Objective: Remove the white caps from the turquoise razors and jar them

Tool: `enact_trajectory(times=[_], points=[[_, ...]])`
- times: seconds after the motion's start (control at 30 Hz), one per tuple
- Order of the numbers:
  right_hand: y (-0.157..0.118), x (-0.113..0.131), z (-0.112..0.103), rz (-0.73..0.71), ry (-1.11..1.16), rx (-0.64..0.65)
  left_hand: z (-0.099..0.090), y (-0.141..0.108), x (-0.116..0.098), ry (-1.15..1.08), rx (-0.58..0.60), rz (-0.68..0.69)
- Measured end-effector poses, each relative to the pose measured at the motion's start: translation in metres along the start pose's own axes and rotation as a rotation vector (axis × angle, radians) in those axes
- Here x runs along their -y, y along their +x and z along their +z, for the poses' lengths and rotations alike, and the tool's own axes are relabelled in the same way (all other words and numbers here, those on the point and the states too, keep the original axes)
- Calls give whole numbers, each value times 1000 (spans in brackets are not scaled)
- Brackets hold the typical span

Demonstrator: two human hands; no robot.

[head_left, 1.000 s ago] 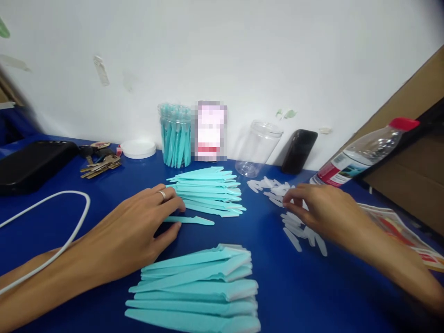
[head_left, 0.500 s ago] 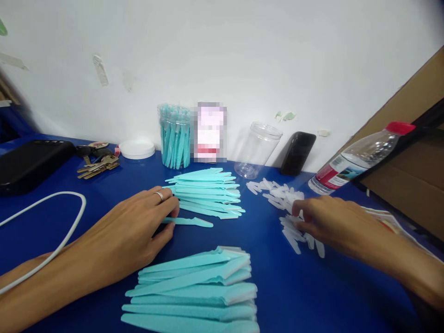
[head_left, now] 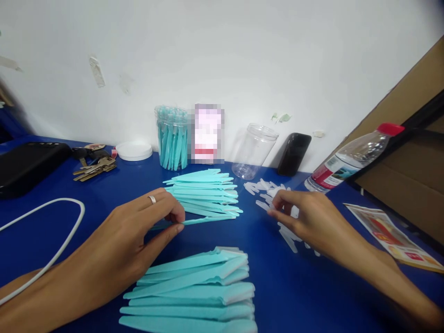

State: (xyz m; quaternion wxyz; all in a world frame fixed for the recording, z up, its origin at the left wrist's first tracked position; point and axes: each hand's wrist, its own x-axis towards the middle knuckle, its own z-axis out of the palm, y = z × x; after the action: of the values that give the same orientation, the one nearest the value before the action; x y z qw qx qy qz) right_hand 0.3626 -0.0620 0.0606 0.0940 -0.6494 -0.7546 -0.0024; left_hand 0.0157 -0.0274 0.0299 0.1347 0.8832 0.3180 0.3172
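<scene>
My left hand (head_left: 133, 231), with a ring on one finger, pinches a turquoise eyebrow razor (head_left: 208, 219) by its handle, between thumb and fingers. The razor shows edge-on, its head end pointing right. My right hand (head_left: 312, 219) has thumb and fingertips closed around the end of a small translucent blade cap (head_left: 262, 205). Beneath and around that hand lies a loose scatter of such caps (head_left: 288, 238). Just beyond my left fingers is a pile of turquoise razors (head_left: 208, 194). Closer to me lies a second, stacked pile of razors (head_left: 190, 293), heads to the right.
Along the wall stand a jar full of razors (head_left: 172, 143), a pixelated upright panel (head_left: 206, 134), a clear jar (head_left: 255, 150), a phone (head_left: 294, 155) and a water bottle (head_left: 350, 162). A white lid (head_left: 134, 151), keys (head_left: 97, 169) and a white cable (head_left: 82, 212) are left; a printed packet (head_left: 391, 233) right.
My right hand has moved left from over the caps, now with a cap at its fingertips. My left hand has turned the razor edge-on and raised it slightly.
</scene>
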Motion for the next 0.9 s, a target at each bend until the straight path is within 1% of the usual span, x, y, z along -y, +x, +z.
enact_trajectory(times=[0.1,0.17,0.23,0.3,0.37,0.43,0.53,0.63,0.73,0.9], points=[[0,-1,7,24,34,3,0,-2,-4,5,-9,-17],[1,-4,10,17,20,-33,-1,-4,-6,12,-14,-23],[1,-6,12,-6,-1,-100,-1,-4,-9,9,-15,-17],[0,-6,13,-45,17,-197,-1,-3,-11,-4,-16,-9],[-2,-1,11,-90,102,-294,0,-2,-14,-17,-13,-6],[-7,9,8,-116,255,-355,0,-1,-15,-25,-17,0],[-15,28,5,-107,530,-357,0,-2,-17,-26,-17,21],[-23,44,5,-114,713,-329,0,-5,-18,-31,-12,41],[-27,52,7,-122,797,-320,0,-7,-19,-31,-8,41],[-29,55,9,-167,901,-334,0,-6,-20,-32,-7,57]])
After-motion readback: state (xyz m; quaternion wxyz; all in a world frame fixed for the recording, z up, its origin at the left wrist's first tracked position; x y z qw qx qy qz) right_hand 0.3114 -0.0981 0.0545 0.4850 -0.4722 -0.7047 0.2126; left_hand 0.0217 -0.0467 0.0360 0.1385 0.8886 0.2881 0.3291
